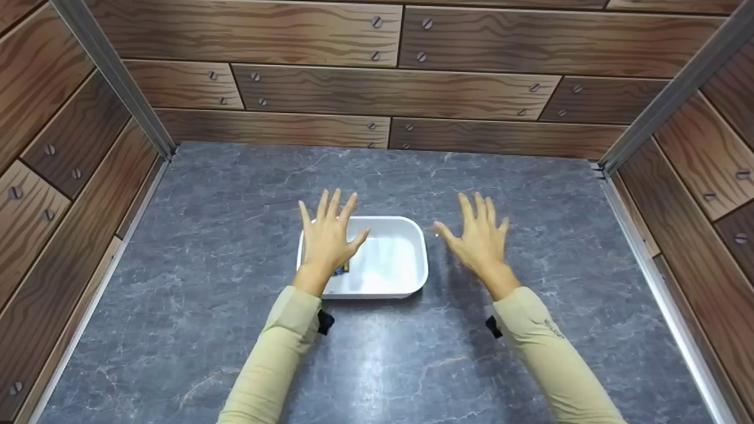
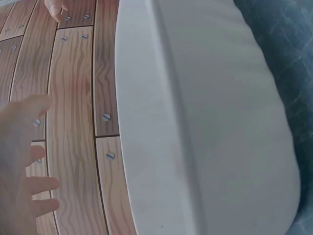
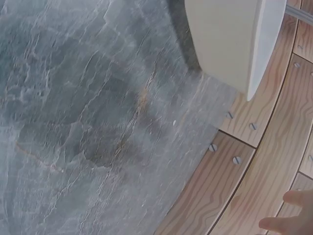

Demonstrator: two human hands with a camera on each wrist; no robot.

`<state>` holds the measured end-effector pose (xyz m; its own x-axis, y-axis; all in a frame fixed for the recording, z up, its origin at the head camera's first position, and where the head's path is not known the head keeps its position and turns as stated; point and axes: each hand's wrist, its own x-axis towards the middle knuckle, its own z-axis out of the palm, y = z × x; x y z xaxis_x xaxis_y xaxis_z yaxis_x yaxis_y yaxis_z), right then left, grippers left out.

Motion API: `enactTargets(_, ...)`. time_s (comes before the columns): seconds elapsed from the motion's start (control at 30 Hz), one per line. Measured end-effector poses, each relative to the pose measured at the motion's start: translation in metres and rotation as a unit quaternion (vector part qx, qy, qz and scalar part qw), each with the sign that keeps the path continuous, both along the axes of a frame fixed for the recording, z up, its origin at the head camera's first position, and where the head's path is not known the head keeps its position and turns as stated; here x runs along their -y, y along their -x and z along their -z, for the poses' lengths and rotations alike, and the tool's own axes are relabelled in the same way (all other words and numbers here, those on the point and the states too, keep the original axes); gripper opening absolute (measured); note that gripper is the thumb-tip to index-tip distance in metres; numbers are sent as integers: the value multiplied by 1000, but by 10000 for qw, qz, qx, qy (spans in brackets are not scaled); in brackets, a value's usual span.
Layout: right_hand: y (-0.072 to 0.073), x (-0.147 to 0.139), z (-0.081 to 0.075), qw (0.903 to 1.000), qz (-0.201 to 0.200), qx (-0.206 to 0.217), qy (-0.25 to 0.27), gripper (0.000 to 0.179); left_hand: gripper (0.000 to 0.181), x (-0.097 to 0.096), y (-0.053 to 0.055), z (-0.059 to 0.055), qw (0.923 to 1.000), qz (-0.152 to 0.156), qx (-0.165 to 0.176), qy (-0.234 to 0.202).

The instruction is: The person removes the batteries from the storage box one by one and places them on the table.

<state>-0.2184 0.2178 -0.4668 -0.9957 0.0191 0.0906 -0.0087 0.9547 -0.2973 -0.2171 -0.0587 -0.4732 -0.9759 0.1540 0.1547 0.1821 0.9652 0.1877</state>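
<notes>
A white rectangular tub [image 1: 392, 259] with rounded corners sits on the grey marbled surface. My left hand [image 1: 328, 238] is spread above its left part, fingers straight and thumb apart, holding nothing. Under that wrist a small dark blue and yellow object [image 1: 341, 269] shows inside the tub, mostly hidden by the hand. To the right of the tub my right hand [image 1: 480, 241] hovers over the surface, fingers spread, with nothing in it. The left wrist view has the tub's side wall [image 2: 230, 117] close up; in the right wrist view two fingertips [image 3: 279, 224] enter at the lower right.
Wood-plank patterned panels [image 1: 330, 88] stand at the back and on both sides. Metal posts [image 1: 118, 76] mark the back corners, and a metal rail [image 1: 660, 294] runs along the right edge of the marbled surface [image 1: 194, 306].
</notes>
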Motion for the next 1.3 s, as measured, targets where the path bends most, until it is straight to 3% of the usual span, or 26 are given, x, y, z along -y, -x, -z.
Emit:
enactTargets(0.2,-8,6,3,9989,-167,-283,328,71,59,6,-9,7,9975,63,-583,-386)
enactTargets(0.4,-17,12,6,9965,-310,-482,605,65,48,13,-15,17,9871,152,-1263,-971)
enactTargets(0.53,-21,16,9,9951,-364,-555,734,62,44,17,-19,24,9811,150,-1529,-1178)
enactTargets(0.8,-29,29,14,9897,-681,-756,1006,50,38,32,-27,36,9750,-50,-1708,-1422)
enactTargets(1.07,-35,45,16,9854,-929,-896,1114,38,31,53,-28,47,9649,21,-1849,-1867)
enactTargets(1.3,-38,58,20,9834,-1110,-891,1124,33,35,69,-29,53,9561,-101,-1496,-2519)
